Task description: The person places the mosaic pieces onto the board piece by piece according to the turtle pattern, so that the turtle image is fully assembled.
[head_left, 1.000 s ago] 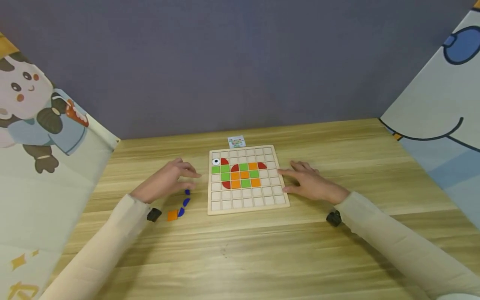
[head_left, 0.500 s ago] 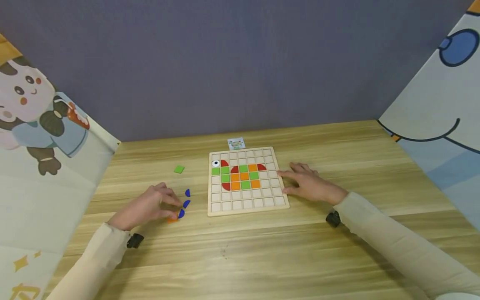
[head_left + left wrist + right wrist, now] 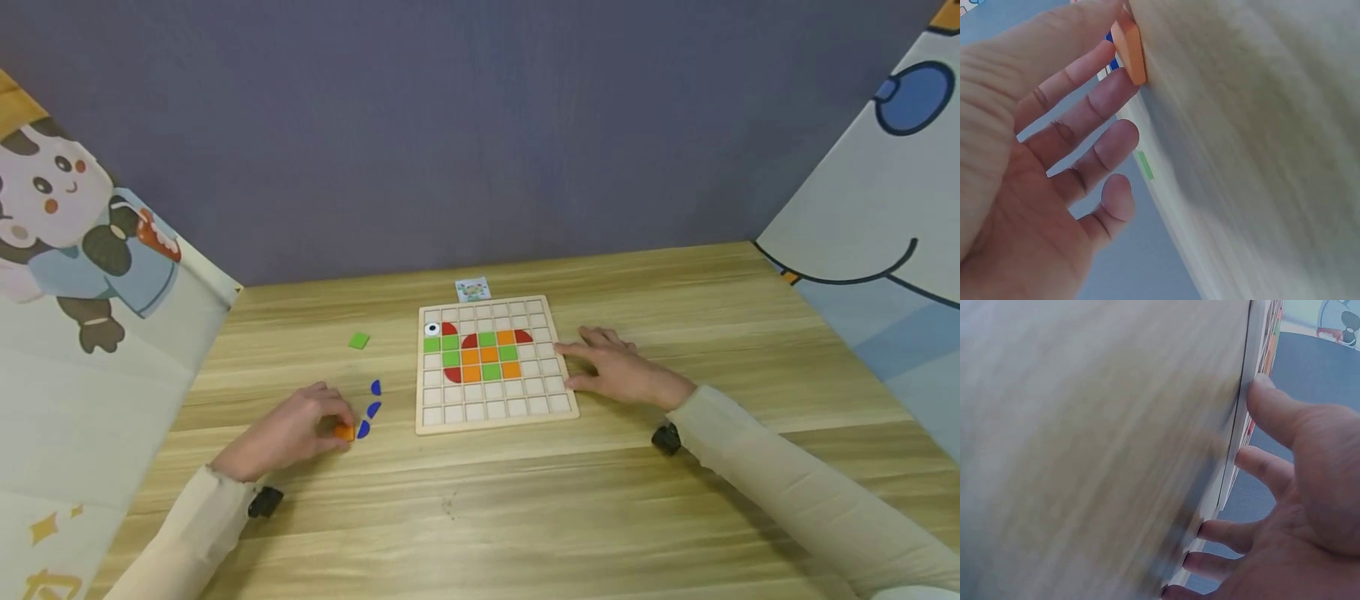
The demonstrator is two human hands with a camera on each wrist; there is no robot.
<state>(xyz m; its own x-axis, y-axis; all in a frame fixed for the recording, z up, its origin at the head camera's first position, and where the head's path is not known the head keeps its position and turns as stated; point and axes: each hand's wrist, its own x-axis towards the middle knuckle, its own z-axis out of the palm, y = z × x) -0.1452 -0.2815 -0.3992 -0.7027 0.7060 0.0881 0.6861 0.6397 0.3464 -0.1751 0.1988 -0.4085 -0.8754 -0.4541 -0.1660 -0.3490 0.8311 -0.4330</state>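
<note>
An orange square tile (image 3: 344, 432) is pinched between the thumb and fingers of my left hand (image 3: 288, 429), low over the left side of the table. In the left wrist view the orange tile (image 3: 1130, 50) stands tilted on edge by the fingertips. Three blue rounded tiles (image 3: 373, 409) lie in a row just right of that hand. The wooden grid board (image 3: 495, 406) holds green, orange and red tiles and a round eye tile (image 3: 432, 328). My right hand (image 3: 618, 365) touches the board's right edge with thumb and forefinger, fingers loosely spread, as the right wrist view shows too.
A green tile (image 3: 358, 340) lies left of the board. A small picture card (image 3: 472, 289) sits at the board's far edge. The wooden table (image 3: 525, 508) ends at a dark grey panel (image 3: 480, 142), with printed panels at both sides.
My left hand has come back from beside the board, toward me and leftward, uncovering the green tile, and has taken hold of the orange tile. The right hand stays at the board's edge.
</note>
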